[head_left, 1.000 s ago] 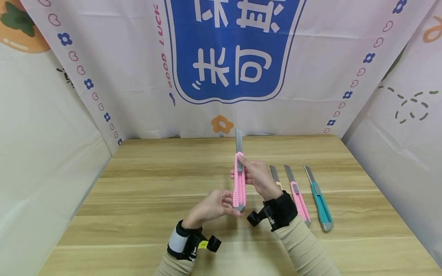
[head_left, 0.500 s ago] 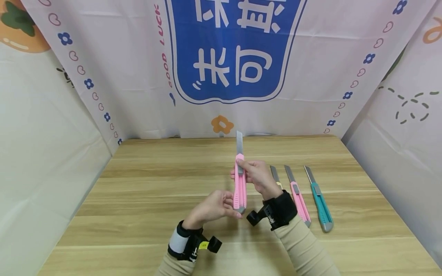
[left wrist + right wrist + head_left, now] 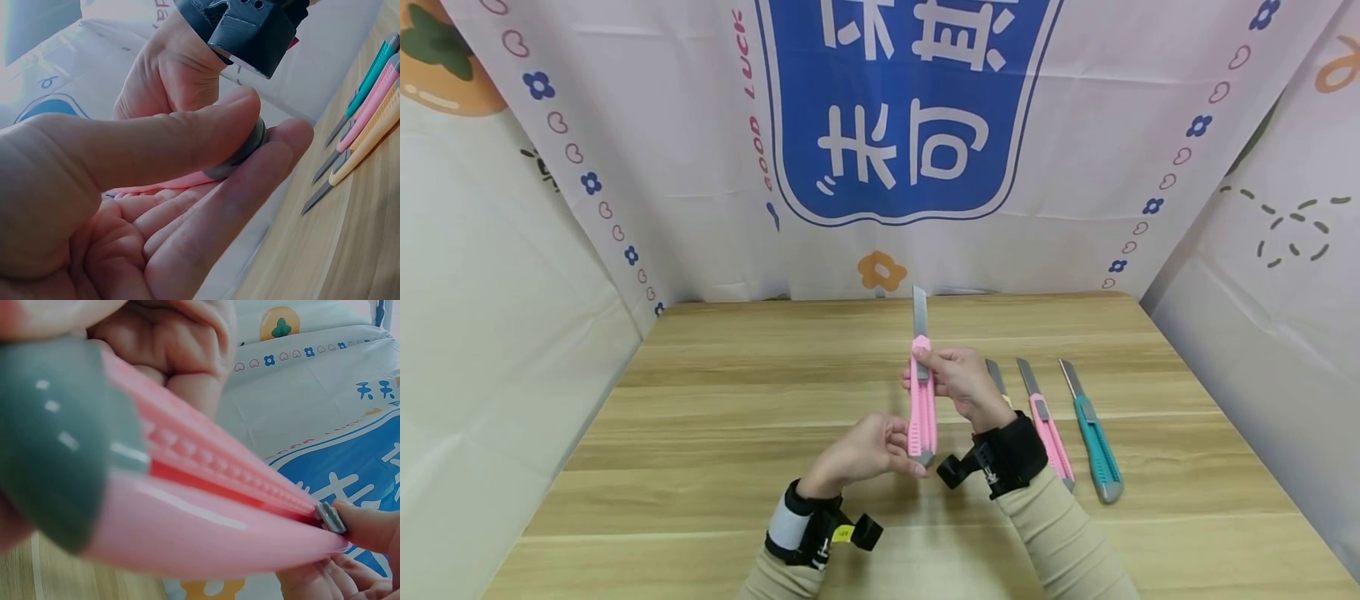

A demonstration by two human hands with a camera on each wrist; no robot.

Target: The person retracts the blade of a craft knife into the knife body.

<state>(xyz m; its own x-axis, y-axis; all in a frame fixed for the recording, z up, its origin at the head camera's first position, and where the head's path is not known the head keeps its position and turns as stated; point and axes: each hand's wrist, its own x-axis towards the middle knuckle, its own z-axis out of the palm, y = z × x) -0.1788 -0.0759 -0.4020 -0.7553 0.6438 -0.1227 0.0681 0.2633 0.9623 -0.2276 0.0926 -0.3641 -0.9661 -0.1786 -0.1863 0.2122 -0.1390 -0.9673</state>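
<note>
Pinching the grey end [image 3: 56,444] of a pink utility knife [image 3: 917,412] between thumb and finger, the left hand [image 3: 863,454] holds it above the wooden table [image 3: 715,400]; the right hand [image 3: 966,385] grips it higher up, thumb on the grey slider [image 3: 331,518]. The blade [image 3: 920,312] is out, pointing away from both hands. To the right lie a yellow knife [image 3: 367,139], another pink knife [image 3: 1051,440] and a teal knife [image 3: 1098,448].

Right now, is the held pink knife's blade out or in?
Out: in the head view, its grey blade extends beyond the pink handle.
</note>
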